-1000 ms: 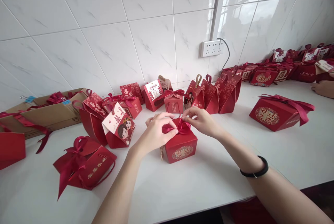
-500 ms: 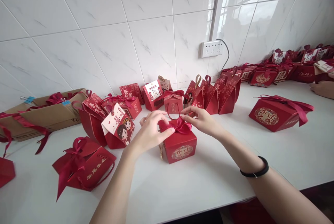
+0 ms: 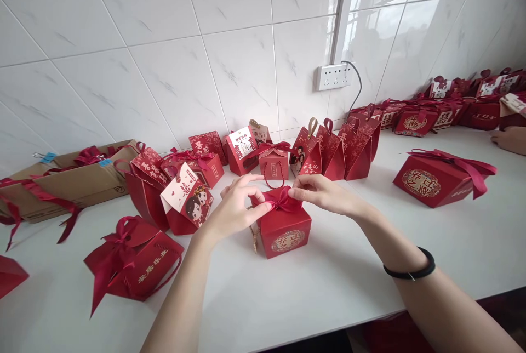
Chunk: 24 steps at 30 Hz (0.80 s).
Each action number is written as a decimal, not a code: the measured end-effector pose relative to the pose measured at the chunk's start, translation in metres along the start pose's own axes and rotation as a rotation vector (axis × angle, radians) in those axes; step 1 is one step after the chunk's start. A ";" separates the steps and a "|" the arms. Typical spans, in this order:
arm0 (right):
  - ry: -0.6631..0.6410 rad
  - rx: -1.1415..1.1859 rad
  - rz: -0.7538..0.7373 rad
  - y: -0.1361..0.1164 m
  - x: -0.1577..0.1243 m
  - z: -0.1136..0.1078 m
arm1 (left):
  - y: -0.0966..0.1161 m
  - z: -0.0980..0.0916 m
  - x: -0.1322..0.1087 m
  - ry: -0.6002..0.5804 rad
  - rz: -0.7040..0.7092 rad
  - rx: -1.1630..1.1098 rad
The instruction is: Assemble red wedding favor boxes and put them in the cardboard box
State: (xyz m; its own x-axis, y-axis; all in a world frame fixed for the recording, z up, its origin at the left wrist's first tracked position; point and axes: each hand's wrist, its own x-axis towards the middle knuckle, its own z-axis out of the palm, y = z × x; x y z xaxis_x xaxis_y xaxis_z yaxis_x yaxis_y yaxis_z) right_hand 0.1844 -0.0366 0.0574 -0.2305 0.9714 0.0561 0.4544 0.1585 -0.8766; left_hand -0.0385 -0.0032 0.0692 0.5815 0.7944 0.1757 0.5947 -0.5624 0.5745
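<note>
While the thumb and forefinger of the left hand point(image 3: 235, 206) pinch the 9 o'clock loop of the ribbon bow point(image 3: 281, 200), those of the right hand point(image 3: 325, 195) have dropped to pinch its 3 o'clock side. The bow now looks tighter. Its red box point(image 3: 286, 231) stays mid-table point(image 3: 312, 292), with the cartoon-print box point(image 3: 187, 203) at 9 o'clock.

The ribbon point(image 3: 282, 200) pinched between left grip point(image 3: 238, 208) and right grip point(image 3: 320, 194) is seen as soft-sheen satin cloth. The box point(image 3: 287, 233) beneath is matt red card, gold-printed. A smooth white worktop point(image 3: 296, 298) is shown under it; glossy wall tiles point(image 3: 184, 40) behind.
</note>
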 end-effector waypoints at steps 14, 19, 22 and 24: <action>0.144 -0.033 -0.274 0.003 0.000 0.011 | -0.001 0.001 -0.001 0.005 0.024 -0.037; 0.193 -0.033 -0.308 0.005 0.003 0.025 | 0.001 0.002 -0.002 -0.031 0.025 -0.076; 0.252 -0.008 -0.301 0.007 0.006 0.029 | 0.004 0.002 -0.002 -0.052 0.035 -0.079; 0.230 0.006 -0.359 0.006 0.006 0.030 | 0.006 0.002 -0.003 -0.067 0.035 -0.068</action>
State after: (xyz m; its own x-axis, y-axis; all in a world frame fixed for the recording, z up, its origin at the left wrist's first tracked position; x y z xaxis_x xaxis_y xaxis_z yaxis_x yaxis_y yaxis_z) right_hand 0.1603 -0.0350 0.0381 -0.1747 0.8689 0.4631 0.3750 0.4936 -0.7847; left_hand -0.0357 -0.0091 0.0705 0.6385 0.7559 0.1444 0.5354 -0.5711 0.6223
